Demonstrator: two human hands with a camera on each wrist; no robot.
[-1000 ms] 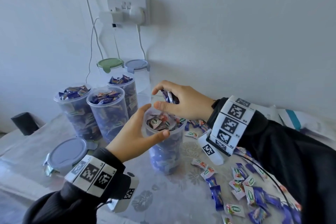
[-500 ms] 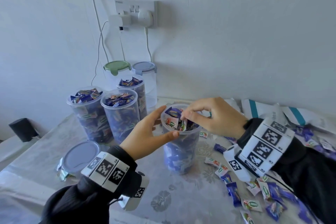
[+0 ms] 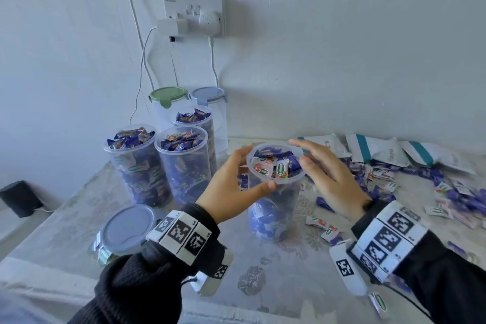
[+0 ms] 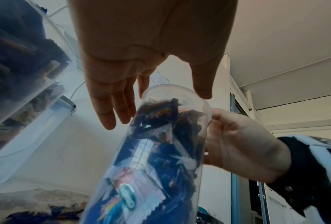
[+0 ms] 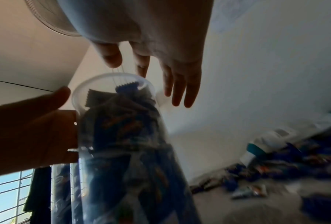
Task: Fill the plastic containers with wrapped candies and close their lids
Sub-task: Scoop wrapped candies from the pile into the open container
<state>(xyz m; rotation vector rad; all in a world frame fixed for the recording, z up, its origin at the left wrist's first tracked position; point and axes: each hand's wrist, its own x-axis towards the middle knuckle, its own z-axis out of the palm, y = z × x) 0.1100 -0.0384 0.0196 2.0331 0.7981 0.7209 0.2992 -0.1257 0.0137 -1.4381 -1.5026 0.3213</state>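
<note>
A clear plastic container [image 3: 273,200] stands mid-table, filled to the rim with blue and white wrapped candies [image 3: 276,166]. My left hand [image 3: 244,173] grips it just under the rim, thumb in front and fingers behind. In the left wrist view the left hand [image 4: 141,91] spans the container [image 4: 151,151]. My right hand [image 3: 323,173] hovers just right of the rim, fingers spread and empty. The right wrist view shows the right hand [image 5: 161,75] above and beside the container [image 5: 122,136], with the left hand [image 5: 36,128] against its far side.
Three filled lidless containers [image 3: 184,163] stand to the left. Behind them are two lidded ones, green lid [image 3: 168,95] and blue lid [image 3: 209,93]. A loose blue-grey lid [image 3: 126,229] lies front left. Loose candies [image 3: 434,192] and white bags [image 3: 381,150] cover the right side.
My right hand held candies over the container, put them in, then drew back to the right with fingers spread. My left hand kept its hold on the container.
</note>
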